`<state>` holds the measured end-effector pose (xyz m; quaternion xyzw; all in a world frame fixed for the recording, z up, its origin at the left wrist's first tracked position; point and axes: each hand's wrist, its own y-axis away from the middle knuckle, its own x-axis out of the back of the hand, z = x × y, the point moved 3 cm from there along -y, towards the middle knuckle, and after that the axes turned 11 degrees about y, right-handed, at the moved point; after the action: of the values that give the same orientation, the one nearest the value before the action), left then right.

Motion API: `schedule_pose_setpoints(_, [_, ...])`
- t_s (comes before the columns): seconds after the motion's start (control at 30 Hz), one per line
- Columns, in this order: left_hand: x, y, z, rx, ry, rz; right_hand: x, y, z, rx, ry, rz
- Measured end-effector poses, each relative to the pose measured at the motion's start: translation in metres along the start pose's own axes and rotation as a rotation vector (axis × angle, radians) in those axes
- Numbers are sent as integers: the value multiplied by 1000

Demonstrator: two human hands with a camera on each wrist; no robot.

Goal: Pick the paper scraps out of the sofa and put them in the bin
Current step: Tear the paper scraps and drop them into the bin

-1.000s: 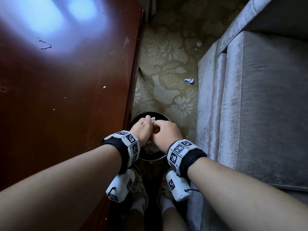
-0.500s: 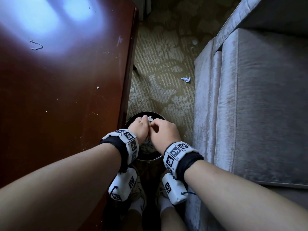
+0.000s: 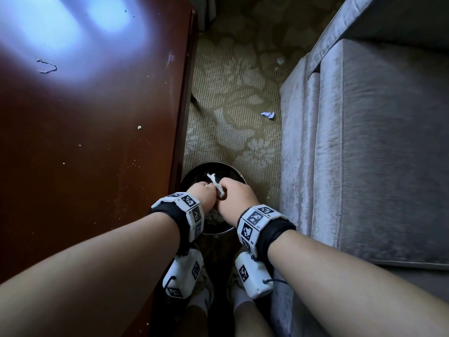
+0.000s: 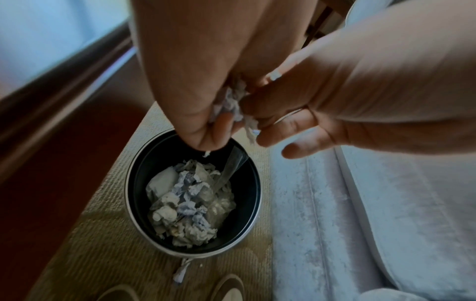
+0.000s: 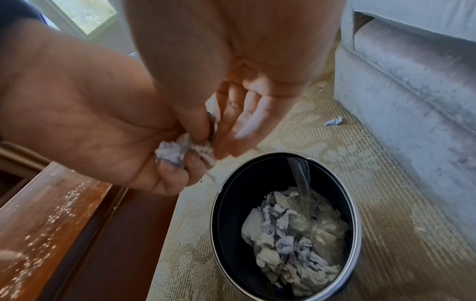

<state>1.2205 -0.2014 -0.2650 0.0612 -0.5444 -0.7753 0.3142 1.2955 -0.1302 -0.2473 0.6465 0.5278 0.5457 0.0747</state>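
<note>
Both of my hands hover close together over the round black bin (image 3: pixel 211 164) on the carpet. My left hand (image 3: pixel 206 189) grips a crumpled wad of pale paper scraps (image 5: pixel 177 151) in its curled fingers. My right hand (image 3: pixel 224 189) pinches the same wad (image 4: pixel 229 101) between thumb and fingers. A twisted white strip (image 3: pixel 213 181) sticks out between the hands above the bin's mouth. The bin (image 5: pixel 358 224) holds a heap of crumpled paper (image 5: pixel 291 240) and a clear plastic piece. The grey sofa (image 3: pixel 376 142) stands to the right.
A dark red wooden table (image 3: pixel 85 142) bounds the left side. One bluish scrap (image 3: pixel 268 115) lies on the patterned carpet by the sofa base, with a small white bit (image 3: pixel 280 60) farther off. Another strip (image 4: pixel 181 270) lies beside the bin near my shoes (image 3: pixel 201 288).
The hands stay over the bin, working the wad; a longer twisted strip now sticks out between them where only a small white bit showed before.
</note>
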Motion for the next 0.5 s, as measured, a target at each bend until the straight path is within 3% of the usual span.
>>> schedule_pose_setpoints(0.23, [-2, -8, -15, 7, -26, 18, -10, 0, 8, -56, 61, -30])
schedule_pose_setpoints(0.5, [0, -10, -16, -165, -175, -13, -19, -8, 6, -107, 38, -21])
